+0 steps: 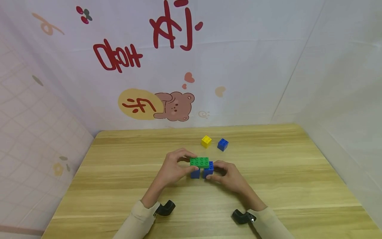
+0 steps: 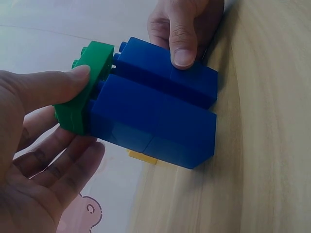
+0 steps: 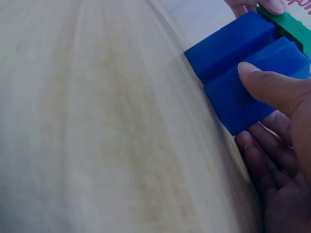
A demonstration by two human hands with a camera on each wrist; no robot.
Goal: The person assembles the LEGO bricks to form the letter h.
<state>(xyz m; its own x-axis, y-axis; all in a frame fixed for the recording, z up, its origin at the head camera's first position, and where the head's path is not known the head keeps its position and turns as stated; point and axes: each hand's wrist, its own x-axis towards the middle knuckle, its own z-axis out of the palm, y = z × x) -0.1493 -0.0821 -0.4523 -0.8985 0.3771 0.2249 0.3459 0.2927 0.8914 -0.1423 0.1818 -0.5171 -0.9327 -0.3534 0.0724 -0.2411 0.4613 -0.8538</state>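
My left hand (image 1: 174, 168) pinches a green eight-stud toy brick (image 1: 199, 162) between thumb and fingers. Beneath it stand two blue brick stacks side by side, each built of two blocks in the left wrist view. The green brick lies over the top of the left blue stack (image 2: 150, 121) and reaches toward the right blue stack (image 2: 194, 80), where a narrow gap shows at the studs. My right hand (image 1: 230, 176) holds that right stack, thumb on its near face and fingers behind. Both stacks stand upright on the wooden table (image 1: 119, 186).
Behind the hands, a small yellow brick (image 1: 206, 141) and a single blue brick (image 1: 222, 144) lie on the table. A white printed cloth (image 1: 244, 66) hangs along the back edge, with more cloth at both sides. Each wrist wears a black camera mount.
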